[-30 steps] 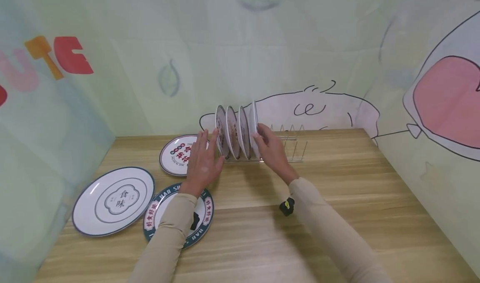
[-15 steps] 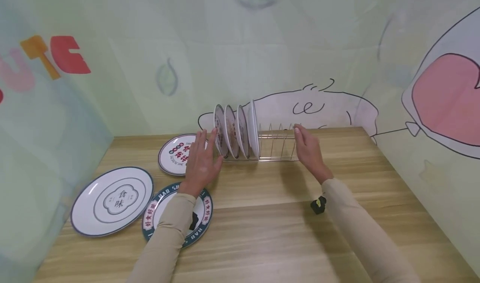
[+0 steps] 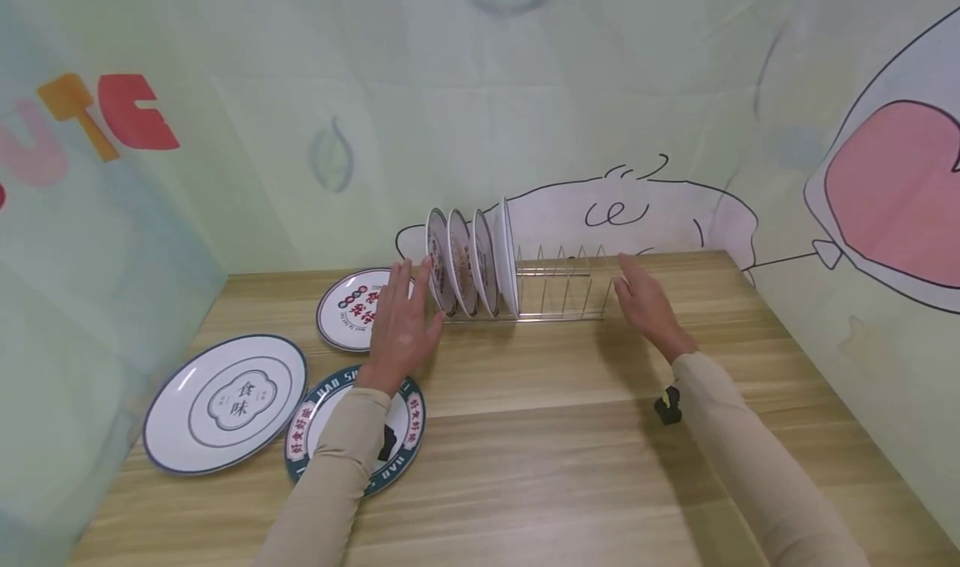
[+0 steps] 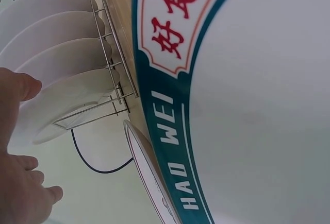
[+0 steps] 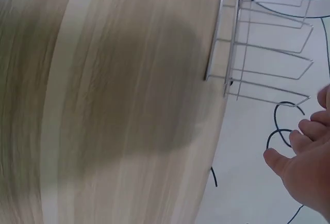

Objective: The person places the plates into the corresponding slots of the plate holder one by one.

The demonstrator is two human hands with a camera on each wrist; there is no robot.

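A wire dish rack (image 3: 562, 317) stands at the back of the table, with several plates (image 3: 510, 258) upright side by side in its left half. My left hand (image 3: 401, 329) is at the rack's left end, fingers extended beside the outermost plate (image 4: 67, 100). My right hand (image 3: 648, 304) is just past the rack's right end and holds nothing. In the right wrist view its fingers (image 5: 309, 131) are relaxed, apart from the wire dividers (image 5: 273, 87).
Three plates lie flat on the left: a big white one (image 3: 187, 413), a green-rimmed one (image 3: 415, 421) partly under my left forearm, and a small red-lettered one (image 3: 337, 329) behind my left hand. A patterned cloth wall (image 3: 480, 133) rises behind the table.
My right hand has let go of the rightmost racked plate and moved right, past the rack's end. That plate stays upright. My left hand has hardly moved.
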